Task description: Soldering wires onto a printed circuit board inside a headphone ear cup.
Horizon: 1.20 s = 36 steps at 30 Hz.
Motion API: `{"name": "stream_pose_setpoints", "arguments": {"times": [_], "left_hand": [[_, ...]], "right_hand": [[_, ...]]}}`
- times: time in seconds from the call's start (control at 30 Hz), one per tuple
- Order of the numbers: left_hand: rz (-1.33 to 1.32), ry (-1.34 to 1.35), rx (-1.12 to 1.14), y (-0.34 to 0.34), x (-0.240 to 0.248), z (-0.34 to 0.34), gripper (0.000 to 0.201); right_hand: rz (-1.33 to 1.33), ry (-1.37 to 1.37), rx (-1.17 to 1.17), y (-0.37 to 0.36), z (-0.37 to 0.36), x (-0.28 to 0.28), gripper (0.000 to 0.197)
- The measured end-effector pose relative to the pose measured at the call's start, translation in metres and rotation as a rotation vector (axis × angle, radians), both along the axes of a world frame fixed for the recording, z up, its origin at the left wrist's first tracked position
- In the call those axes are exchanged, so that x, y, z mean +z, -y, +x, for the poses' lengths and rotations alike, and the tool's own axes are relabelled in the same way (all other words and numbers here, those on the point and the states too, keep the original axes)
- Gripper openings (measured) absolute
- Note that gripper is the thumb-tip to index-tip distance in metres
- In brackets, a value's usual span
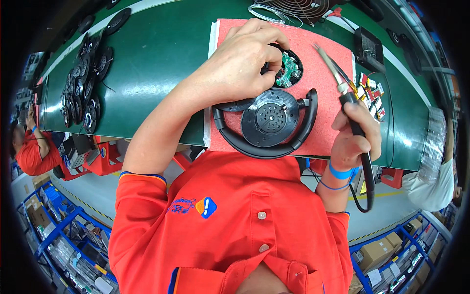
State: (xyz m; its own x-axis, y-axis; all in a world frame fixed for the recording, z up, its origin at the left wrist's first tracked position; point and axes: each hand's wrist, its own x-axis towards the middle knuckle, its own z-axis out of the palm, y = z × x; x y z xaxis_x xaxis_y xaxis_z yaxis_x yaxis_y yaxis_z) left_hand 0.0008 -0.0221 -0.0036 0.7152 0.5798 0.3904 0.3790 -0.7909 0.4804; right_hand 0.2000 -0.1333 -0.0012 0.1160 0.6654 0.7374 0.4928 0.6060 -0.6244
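A black over-ear headphone lies on the pink foam mat point(230, 131). Its headband point(310, 122) curves toward me, beside a round ear cup point(270, 117) with a perforated centre. The farther ear cup is uncovered, showing a green circuit board point(290, 67). My left hand point(249, 54) is bent over this cup, fingers and thumb closed on its left side; whatever lies under the fingers is hidden. My right hand point(360, 128) grips a soldering iron point(356, 117) by its black handle, right of the headphone. The iron's tip points up and left over the mat, apart from the board.
Small battery packs point(374, 95) with wires lie right of the mat, near a black box point(369, 49). Black speaker discs point(81, 85) are piled on the green table's left. A fan grille point(298, 7) and thin wire coil point(268, 13) are at the far edge. Other people sit both sides.
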Motion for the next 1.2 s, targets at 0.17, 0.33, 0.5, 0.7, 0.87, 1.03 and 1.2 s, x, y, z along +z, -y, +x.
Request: {"name": "stream_pose_setpoints", "arguments": {"times": [0.17, 0.33, 0.5, 0.7, 0.87, 1.03, 1.2], "left_hand": [[0.001, 0.036, -0.015, -0.001, -0.002, 0.000, 0.006], [-0.005, 0.023, -0.026, -0.002, -0.003, -0.001, 0.007], [-0.022, 0.033, -0.041, -0.002, -0.002, -0.001, 0.007], [-0.011, 0.044, -0.045, -0.003, -0.003, -0.003, 0.009], [-0.004, 0.041, -0.044, -0.004, -0.003, -0.003, 0.009], [-0.004, 0.032, -0.037, -0.003, -0.002, -0.002, 0.008], [-0.008, 0.035, -0.041, -0.002, -0.002, -0.002, 0.008]], "right_hand": [[-0.004, 0.014, 0.039, 0.006, 0.004, 0.006, 0.072], [-0.036, 0.106, 0.186, -0.011, 0.000, 0.018, 0.053], [-0.024, 0.085, 0.228, -0.020, -0.006, 0.014, 0.043], [-0.062, 0.149, 0.210, -0.024, -0.008, 0.014, 0.042], [-0.058, 0.120, 0.210, -0.025, -0.008, 0.013, 0.043], [-0.055, 0.138, 0.207, -0.025, -0.008, 0.014, 0.042], [-0.057, 0.145, 0.209, -0.023, -0.007, 0.013, 0.040]]}}
